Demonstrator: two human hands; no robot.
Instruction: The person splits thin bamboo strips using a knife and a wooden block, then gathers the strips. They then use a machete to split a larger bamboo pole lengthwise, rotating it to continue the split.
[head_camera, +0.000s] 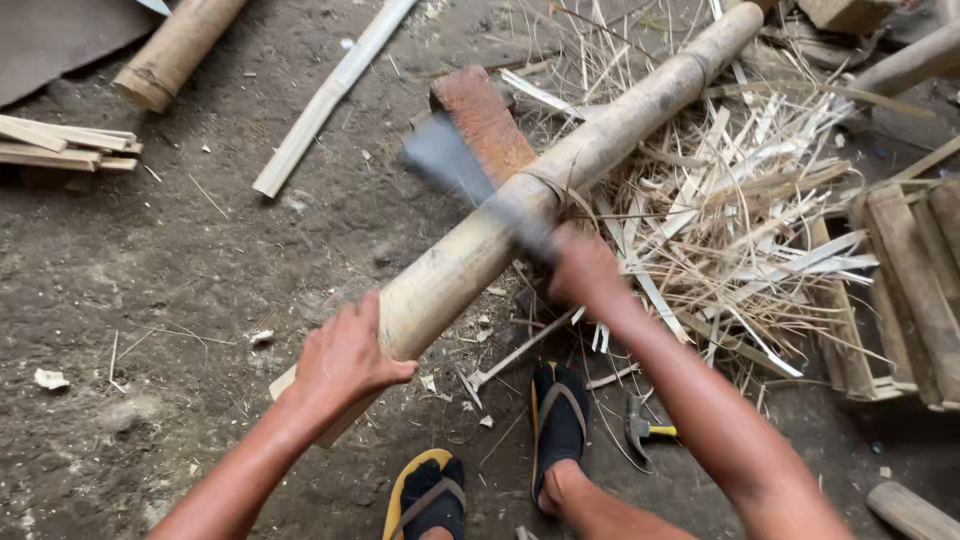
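The right grip (583, 268) is a bare hand closed tight around the handle of a big chopping knife (452, 165). The knife is blurry, and its wide grey blade sits on the upper side of a long bamboo pole (560, 170), close to a ring joint on the pole. The left grip (345, 352) is the other hand, and it is wrapped over the near end of the same pole, pressing on it.

The bamboo pole is thick and pale brown. It runs slanted from near the left hand up to the top right of the view. Its near end is low, close to the dirt floor (180, 270), and its middle lies across a rusty brown block (482, 118).

To the right of the pole is a big heap of thin bamboo strips (740, 210), lying all mixed up. A wooden crate (905, 290) sits at the far right. Two feet in black and yellow sandals (558, 420) stand on the floor under the pole. A small hammer with a yellow handle (645, 430) lies just beside the right foot. Far up on the left are another bamboo piece (175, 50), a flat split strip (325, 100) and a small stack of wood slats (65, 145).
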